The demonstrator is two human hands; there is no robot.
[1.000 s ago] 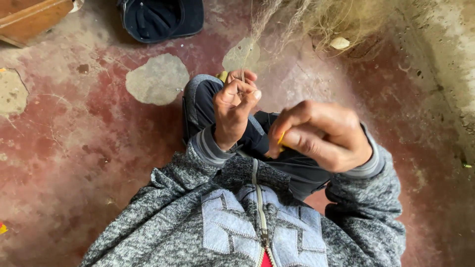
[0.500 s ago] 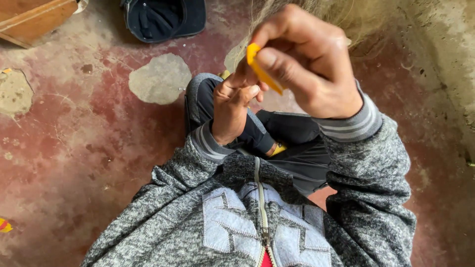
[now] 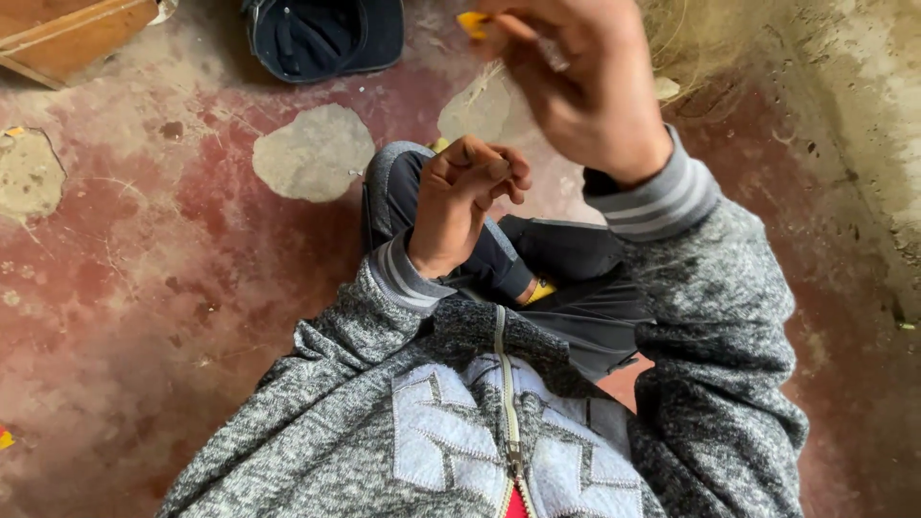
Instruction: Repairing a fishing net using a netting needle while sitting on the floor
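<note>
My left hand (image 3: 470,197) is held over my bent knee with its fingers pinched together; thin pale fibres seem to run up from it, though they are too fine to be sure. My right hand (image 3: 576,86) is raised high toward the top of the view, blurred, with its fingers closed on a small yellow piece (image 3: 472,21) that pokes out at the top edge. A tuft of pale straw-like fibres (image 3: 700,38) lies on the floor behind that hand. Both sleeves are grey knit with striped cuffs.
I sit on a worn red floor (image 3: 144,288) with bare grey patches. A dark blue cap (image 3: 321,36) lies at the top, a wooden box (image 3: 72,38) at the top left. A rough concrete wall (image 3: 863,144) runs down the right side.
My right hand rose from beside the left hand to the top of the view, carrying the yellow piece up. My left hand stayed pinched over the knee.
</note>
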